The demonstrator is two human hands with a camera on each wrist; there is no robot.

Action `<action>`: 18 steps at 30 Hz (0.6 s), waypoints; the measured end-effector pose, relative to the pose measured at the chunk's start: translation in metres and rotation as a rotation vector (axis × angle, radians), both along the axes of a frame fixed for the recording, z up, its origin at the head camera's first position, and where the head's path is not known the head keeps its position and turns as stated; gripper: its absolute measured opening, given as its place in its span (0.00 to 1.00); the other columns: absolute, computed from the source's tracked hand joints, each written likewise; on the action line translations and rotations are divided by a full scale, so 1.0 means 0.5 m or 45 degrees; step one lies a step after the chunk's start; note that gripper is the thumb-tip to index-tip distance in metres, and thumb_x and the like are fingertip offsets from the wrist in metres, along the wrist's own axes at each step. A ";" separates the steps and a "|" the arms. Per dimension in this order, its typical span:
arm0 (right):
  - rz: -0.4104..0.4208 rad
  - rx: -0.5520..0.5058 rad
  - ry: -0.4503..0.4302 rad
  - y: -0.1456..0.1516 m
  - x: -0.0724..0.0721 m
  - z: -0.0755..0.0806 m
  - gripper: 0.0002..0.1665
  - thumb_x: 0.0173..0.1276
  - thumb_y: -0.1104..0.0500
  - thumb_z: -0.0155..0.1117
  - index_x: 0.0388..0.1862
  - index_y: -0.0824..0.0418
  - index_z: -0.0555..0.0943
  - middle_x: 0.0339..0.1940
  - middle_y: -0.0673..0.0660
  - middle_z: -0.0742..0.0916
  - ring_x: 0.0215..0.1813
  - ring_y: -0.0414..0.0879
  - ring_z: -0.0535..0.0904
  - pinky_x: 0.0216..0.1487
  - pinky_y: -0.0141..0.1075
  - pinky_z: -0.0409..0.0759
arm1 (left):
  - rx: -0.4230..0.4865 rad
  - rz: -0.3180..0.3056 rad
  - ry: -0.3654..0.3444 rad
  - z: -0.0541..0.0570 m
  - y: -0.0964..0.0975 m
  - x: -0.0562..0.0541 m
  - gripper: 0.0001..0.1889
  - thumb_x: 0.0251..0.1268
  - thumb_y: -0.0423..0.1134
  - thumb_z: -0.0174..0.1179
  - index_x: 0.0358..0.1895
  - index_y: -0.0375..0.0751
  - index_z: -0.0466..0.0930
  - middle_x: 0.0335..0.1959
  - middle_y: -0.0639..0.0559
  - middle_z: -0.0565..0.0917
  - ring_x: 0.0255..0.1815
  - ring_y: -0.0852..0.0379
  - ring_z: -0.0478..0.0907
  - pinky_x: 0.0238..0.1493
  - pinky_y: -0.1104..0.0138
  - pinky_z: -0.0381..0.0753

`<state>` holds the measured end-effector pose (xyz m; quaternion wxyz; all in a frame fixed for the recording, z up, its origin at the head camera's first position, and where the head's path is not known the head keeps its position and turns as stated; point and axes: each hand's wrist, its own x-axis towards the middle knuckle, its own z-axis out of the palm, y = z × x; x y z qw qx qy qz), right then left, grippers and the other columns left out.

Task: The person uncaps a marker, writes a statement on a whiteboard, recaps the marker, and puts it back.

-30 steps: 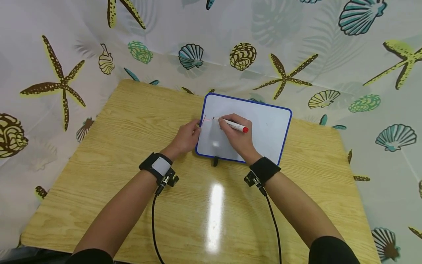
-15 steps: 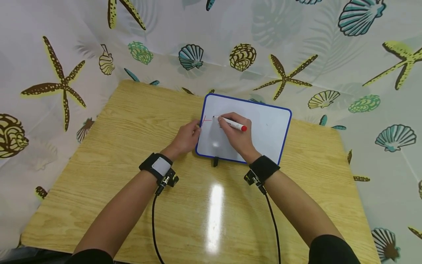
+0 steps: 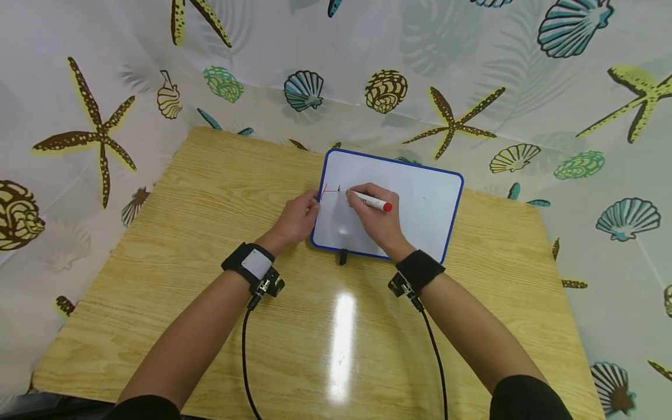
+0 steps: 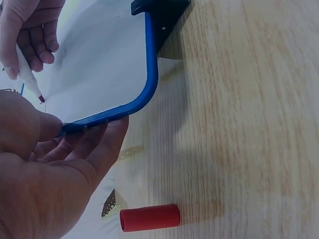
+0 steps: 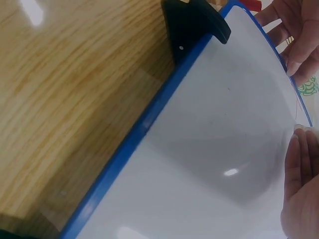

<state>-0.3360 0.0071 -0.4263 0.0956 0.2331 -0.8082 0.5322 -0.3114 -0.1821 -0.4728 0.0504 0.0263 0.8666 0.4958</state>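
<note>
Compared with half a second ago, the right hand (image 3: pixel 379 221) and its white marker (image 3: pixel 373 201) have shifted slightly toward the near side, and a short upright stroke (image 3: pixel 339 188) now shows on the whiteboard (image 3: pixel 422 204), right of the red line (image 3: pixel 331 191).

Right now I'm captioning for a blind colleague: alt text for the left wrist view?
A left hand grips a blue-framed whiteboard by its edge; a right hand holds a red-tipped marker. A red cap lies on the wooden table.
</note>
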 end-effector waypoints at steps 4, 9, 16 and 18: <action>0.007 0.011 -0.017 0.006 -0.007 -0.025 0.05 0.69 0.69 0.67 0.36 0.71 0.88 0.32 0.63 0.90 0.34 0.51 0.84 0.37 0.30 0.79 | -0.005 0.004 0.005 -0.001 0.000 -0.001 0.19 0.85 0.36 0.42 0.69 0.33 0.68 0.52 0.35 0.83 0.46 0.46 0.81 0.46 0.56 0.81; 0.017 0.010 -0.020 0.016 -0.013 -0.054 0.05 0.70 0.65 0.69 0.36 0.66 0.89 0.31 0.59 0.90 0.32 0.47 0.84 0.36 0.31 0.80 | -0.012 0.006 0.011 0.001 0.000 -0.002 0.19 0.85 0.36 0.42 0.70 0.33 0.68 0.52 0.35 0.83 0.45 0.46 0.81 0.46 0.56 0.81; 0.052 -0.010 -0.003 0.022 -0.010 -0.069 0.06 0.70 0.61 0.70 0.35 0.62 0.90 0.30 0.56 0.91 0.33 0.45 0.84 0.34 0.32 0.80 | -0.020 0.006 0.013 0.002 0.001 -0.002 0.19 0.85 0.36 0.42 0.70 0.33 0.68 0.51 0.36 0.83 0.44 0.46 0.80 0.45 0.57 0.79; 0.050 -0.003 0.006 0.023 -0.011 -0.069 0.06 0.69 0.60 0.70 0.34 0.61 0.90 0.30 0.55 0.91 0.32 0.45 0.84 0.34 0.33 0.80 | -0.024 0.006 0.006 0.002 0.002 -0.001 0.19 0.85 0.36 0.42 0.70 0.33 0.68 0.51 0.36 0.83 0.44 0.46 0.80 0.45 0.57 0.79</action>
